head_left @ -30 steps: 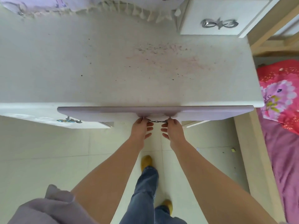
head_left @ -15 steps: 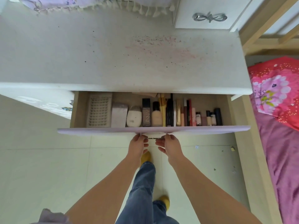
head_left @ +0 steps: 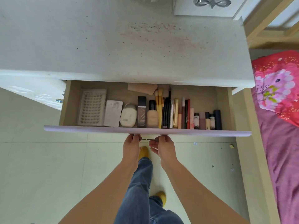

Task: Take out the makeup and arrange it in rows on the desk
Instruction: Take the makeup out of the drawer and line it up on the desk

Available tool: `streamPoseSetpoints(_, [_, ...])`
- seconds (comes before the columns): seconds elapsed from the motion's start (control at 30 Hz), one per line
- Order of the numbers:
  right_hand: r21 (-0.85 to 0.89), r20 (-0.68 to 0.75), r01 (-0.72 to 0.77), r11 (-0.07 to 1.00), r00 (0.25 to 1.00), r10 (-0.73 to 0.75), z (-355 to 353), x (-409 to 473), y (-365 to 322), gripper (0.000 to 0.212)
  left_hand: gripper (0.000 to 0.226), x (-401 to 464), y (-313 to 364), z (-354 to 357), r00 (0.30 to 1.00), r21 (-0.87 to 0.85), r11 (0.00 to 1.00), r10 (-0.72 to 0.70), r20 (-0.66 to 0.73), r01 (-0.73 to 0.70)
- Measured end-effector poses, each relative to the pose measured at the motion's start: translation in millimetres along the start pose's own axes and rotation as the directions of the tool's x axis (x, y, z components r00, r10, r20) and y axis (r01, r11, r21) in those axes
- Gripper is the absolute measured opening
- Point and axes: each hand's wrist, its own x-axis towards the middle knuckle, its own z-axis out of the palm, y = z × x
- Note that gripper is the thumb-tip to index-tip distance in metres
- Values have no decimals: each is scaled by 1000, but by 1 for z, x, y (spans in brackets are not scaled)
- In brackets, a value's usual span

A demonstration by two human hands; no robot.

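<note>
Inside drawer (head_left: 223,102): makeup (head_left: 161,115) upright, packed | both hands pinch handle (head_left: 148,139)

Both forearms reach forward, left hand (head_left: 131,145) and right hand (head_left: 165,147) side by side, fingers curled

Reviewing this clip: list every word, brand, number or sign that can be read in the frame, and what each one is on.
"UNNY": on the dark tube in the drawer, printed lengthwise.
"iss", partly visible: on the pink floral cloth at the right.
Small bottles at the drawer's right end: labels present, too small to read.
Red stick: print too blurred to read.
Nothing else readable.
</note>
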Motion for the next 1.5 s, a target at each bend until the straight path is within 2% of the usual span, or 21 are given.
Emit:
streamPoseSetpoints(0.2, [-6, 3, -45, 999, 999, 45, -2, 12, 10, 27, 19, 6, -8, 1, 995, -43, 996, -79, 63, 82])
streamPoseSetpoints(0.33, [1, 15, -93, 996, 996, 93, -1, 27, 15, 23, 17, 21, -13, 0, 982, 23, 989, -149, 115, 147])
streamPoseSetpoints(0.43, [28, 20, -61, 998, 998, 61, 0, 34, 23, 17, 22, 30, -16, -2, 978, 68, 987, -157, 139, 149])
streamPoseSetpoints(0.53, [-8, 61, -31, 999, 998, 32, -4, 33, 23, 17, 15, 32, -19, -2, 976, 78, 988, -145, 164, 134])
streamPoseSetpoints(0.57, [-27, 73, -45, 999, 996, 47, -5, 32, 18, 20, 15, 31, -19, -1, 974, 102, 987, -142, 175, 126])
streamPoseSetpoints(0.63, [-82, 108, -98, 992, 988, 107, -8, 27, 12, 26, 15, 23, -15, -1, 973, 256, 963, -130, 191, 79])
streamPoseSetpoints(0.67, [-198, 119, -109, 974, 984, 134, -12, 24, 10, 29, 20, 17, -12, -2, 971, 380, 924, -121, 208, 34])
streamPoseSetpoints(0.7, [-360, 131, -110, 926, 977, 167, -18, 17, 6, 32, 33, 9, -10, -4, 962, 538, 843, -129, 239, -20])
streamPoseSetpoints(0.77, [-587, 171, -94, 804, 957, 236, -39, 1, -4, 36, 47, -9, -3, -11, 924, 796, 561, -131, 359, -230])
streamPoseSetpoints(0.8, [-643, 203, -61, 764, 947, 247, -51, -6, -11, 35, 44, -16, 3, -13, 899, 822, 449, -87, 430, -350])
streamPoseSetpoints(0.83, [-686, 242, 11, 727, 946, 214, -62, -11, -19, 34, 39, -19, 10, -14, 878, 813, 400, -40, 477, -424])
streamPoseSetpoints(0.87, [-739, 277, 110, 665, 949, 151, -73, -11, -26, 36, 33, -20, 17, -12, 865, 796, 392, -3, 501, -460])
streamPoseSetpoints(0.93, [-815, 325, 256, 520, 945, 45, -88, -9, -32, 40, 28, -22, 24, -6, 860, 796, 371, 14, 510, -478])
streamPoseSetpoints(1.03, [-818, 357, 339, 465, 933, -52, -92, -1, -18, 45, 22, -21, 11, -3, 861, 808, 313, 73, 504, -499])
streamPoseSetpoints(1.1, [-821, 347, 325, 470, 937, -42, -92, 3, -19, 44, 22, -20, 11, -6, 857, 810, 289, 96, 507, -511])
streamPoseSetpoints(1.17, [-851, 373, 308, 426, 925, 76, -97, 1, -35, 43, 24, -19, 24, -4, 839, 820, 209, 12, 543, -533])
streamPoseSetpoints(1.23, [-865, 427, 345, 365, 888, 172, -105, -1, -58, 42, 28, -15, 45, 5, 791, 788, 140, -46, 610, -600])
streamPoseSetpoints(1.27, [-859, 447, 366, 357, 876, 178, -109, -3, -72, 39, 28, -13, 57, 11, 767, 764, 128, -37, 641, -632])
streamPoseSetpoints(1.33, [-848, 457, 392, 356, 881, 118, -114, -1, -98, 31, 27, -3, 81, 28, 723, 709, 166, 33, 690, -685])
streamPoseSetpoints(1.4, [-830, 429, 418, 368, 902, -57, -112, 13, -119, 30, 26, 15, 97, 52, 665, 638, 199, 136, 734, -744])
streamPoseSetpoints(1.5, [-773, 297, 402, 492, 913, -280, -101, 48, -130, 34, 37, 46, 101, 92, 622, 585, 213, 214, 753, -782])
